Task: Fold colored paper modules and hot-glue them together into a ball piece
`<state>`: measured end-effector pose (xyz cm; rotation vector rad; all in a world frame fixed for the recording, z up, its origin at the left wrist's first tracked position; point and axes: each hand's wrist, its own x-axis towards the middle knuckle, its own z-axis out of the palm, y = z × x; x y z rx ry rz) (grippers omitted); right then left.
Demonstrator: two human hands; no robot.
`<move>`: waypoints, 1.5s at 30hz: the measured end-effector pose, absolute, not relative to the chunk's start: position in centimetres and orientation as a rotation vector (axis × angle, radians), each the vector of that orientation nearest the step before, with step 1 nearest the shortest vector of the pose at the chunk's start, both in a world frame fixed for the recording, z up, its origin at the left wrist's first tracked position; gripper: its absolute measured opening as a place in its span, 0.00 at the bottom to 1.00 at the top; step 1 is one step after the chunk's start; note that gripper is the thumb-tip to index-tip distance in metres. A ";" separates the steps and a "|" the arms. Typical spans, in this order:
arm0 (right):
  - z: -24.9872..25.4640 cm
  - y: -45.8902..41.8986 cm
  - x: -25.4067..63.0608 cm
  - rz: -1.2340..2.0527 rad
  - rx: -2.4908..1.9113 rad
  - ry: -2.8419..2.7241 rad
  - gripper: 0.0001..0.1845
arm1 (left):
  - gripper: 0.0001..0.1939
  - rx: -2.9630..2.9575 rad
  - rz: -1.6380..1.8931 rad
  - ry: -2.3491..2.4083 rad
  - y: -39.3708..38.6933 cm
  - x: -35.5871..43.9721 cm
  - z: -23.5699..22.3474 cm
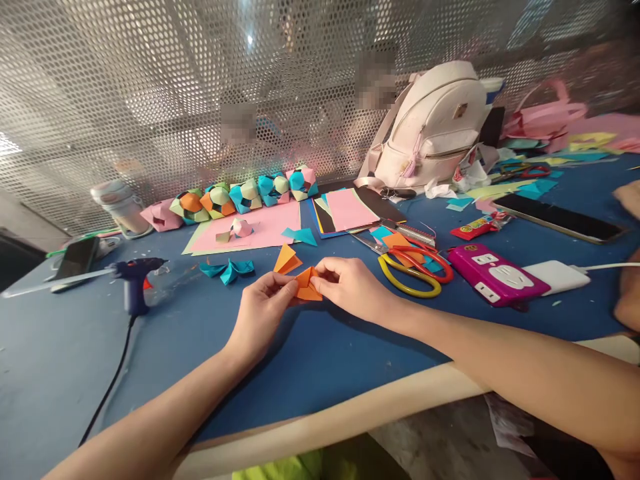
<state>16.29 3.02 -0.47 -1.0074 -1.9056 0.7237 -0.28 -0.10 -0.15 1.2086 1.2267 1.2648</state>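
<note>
Two grips [270, 300] [345, 287] pinch orange paper [309, 285] between their fingertips.

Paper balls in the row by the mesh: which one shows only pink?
The leftmost ball, at the end nearest the bottle; the other balls each mix colours.

The bench [180, 340] is blue with a cream edge. The folded paper [308, 285] in the hands [306, 285] is plain orange. Pink, orange, teal and pale green mix across the row of paper balls [219, 201], and a pink sheet [267, 227] overlaps a pale green one. The glue gun [134, 287] is navy with an orange-red trigger. One pair of scissors [410, 279] has yellow handles, another orange-red. The socket block [499, 275] is purple with white outlets, the backpack [433, 130] cream with a pink tassel. Round dots pattern the screen [175, 100], which seems silvery grey through the blur.
</note>
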 end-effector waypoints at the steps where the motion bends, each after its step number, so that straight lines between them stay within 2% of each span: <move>1: -0.5 3.0 16.3 0.714 -0.996 -1.897 0.08 | 0.13 1.214 1.246 1.233 -0.1 -0.2 -0.1; 5: -0.6 3.1 16.4 0.659 -0.963 -1.891 0.06 | 0.14 1.183 1.191 1.208 -0.1 0.1 -0.1; 12: -0.7 3.1 16.5 0.511 -0.925 -1.965 0.08 | 0.17 1.178 1.166 1.039 -0.1 -0.1 -0.6; 17: -0.6 3.0 16.6 0.514 -0.859 -1.965 0.07 | 0.15 1.169 1.183 1.009 0.0 -0.1 -0.5; 22: -0.7 3.0 16.7 0.520 -0.807 -1.947 0.10 | 0.17 1.151 1.202 1.029 0.0 -0.1 -0.4; 27: -0.6 2.9 16.6 0.582 -0.808 -1.906 0.09 | 0.17 1.165 1.195 1.028 0.0 -0.4 -0.6; 31: -0.5 2.8 16.6 0.664 -0.839 -1.873 0.12 | 0.18 1.137 1.203 1.024 0.1 -0.5 -0.7; 40: -0.5 2.9 16.5 0.791 -0.831 -1.815 0.09 | 0.14 1.096 1.192 0.987 0.2 -0.4 -0.7; 45: -0.1 2.7 16.7 0.875 -0.855 -1.807 0.14 | 0.15 1.114 1.185 1.026 0.1 -0.6 -0.8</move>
